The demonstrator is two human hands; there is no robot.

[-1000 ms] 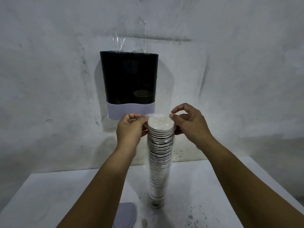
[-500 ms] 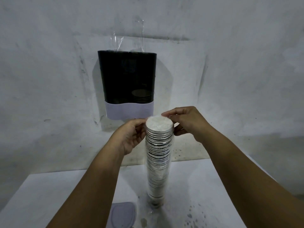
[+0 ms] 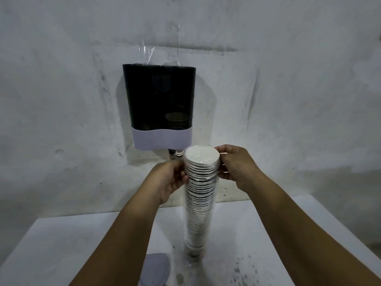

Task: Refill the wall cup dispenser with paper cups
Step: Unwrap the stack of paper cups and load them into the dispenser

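Observation:
A tall stack of paper cups [image 3: 199,205] in a clear plastic sleeve stands upright on the white table [image 3: 61,250]. My left hand [image 3: 170,180] grips the stack's upper part from the left. My right hand [image 3: 237,166] grips the top cups from the right, fingers curled round the rim. On the wall behind hangs the cup dispenser [image 3: 158,100], dark and see-through with a pale lilac band at the bottom. A few cups sit low in its right side, and one printed cup [image 3: 176,154] pokes out below.
A pale lilac lid-like piece [image 3: 155,269] lies on the table near the front, left of the stack's base. Clear tape strips [image 3: 160,50] run up the rough grey wall above the dispenser. The table's right corner is at the far right.
Both hands have closed in from pinching the plastic at the top to gripping the stack's sides. The stack's top has leaned slightly towards me.

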